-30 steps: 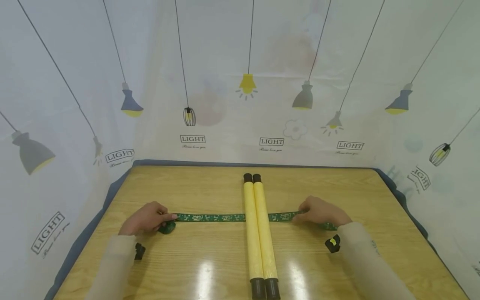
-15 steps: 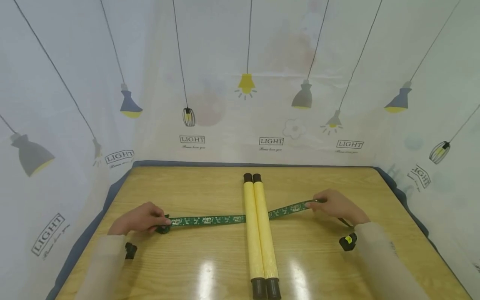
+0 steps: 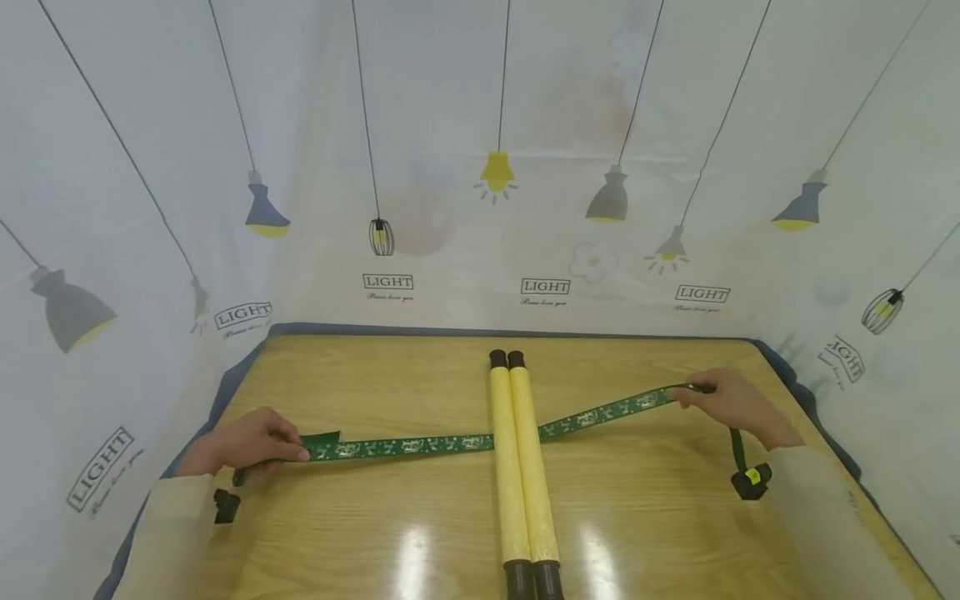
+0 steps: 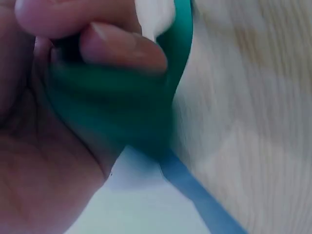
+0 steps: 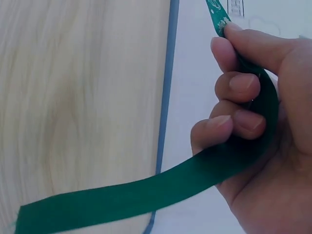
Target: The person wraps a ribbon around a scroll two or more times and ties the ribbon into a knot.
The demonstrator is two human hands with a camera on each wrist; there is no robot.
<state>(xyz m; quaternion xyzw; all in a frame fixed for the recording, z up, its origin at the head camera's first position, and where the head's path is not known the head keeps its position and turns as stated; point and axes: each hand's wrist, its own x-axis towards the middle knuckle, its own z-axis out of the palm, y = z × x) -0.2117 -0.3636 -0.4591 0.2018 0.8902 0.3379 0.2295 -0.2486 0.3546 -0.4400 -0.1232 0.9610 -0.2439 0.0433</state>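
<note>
A green ribbon (image 3: 412, 447) with a pale printed pattern stretches across the table and passes beneath two yellow rods (image 3: 521, 467) with dark end caps, which lie side by side. My left hand (image 3: 251, 440) pinches the ribbon on the left; a loose fold shows beside the fingertips, and in the left wrist view a green loop (image 4: 117, 107) lies against the curled fingers. On the right, my right hand (image 3: 727, 402) pinches the other side, raised higher than the stretch at the rods. In the right wrist view its plain tail (image 5: 122, 202) runs through the palm and hangs past the curled fingers.
Wooden table (image 3: 375, 533) with a blue-grey border along its back and sides. White sheeting (image 3: 450, 100) printed with hanging lamps surrounds it. A small black device (image 3: 750, 481) shows by the right sleeve, another black piece (image 3: 227, 506) by the left.
Both hands have moved outward, the right one also away and up, drawing the ribbon longer on each side of the rods. The rods have stayed in place.
</note>
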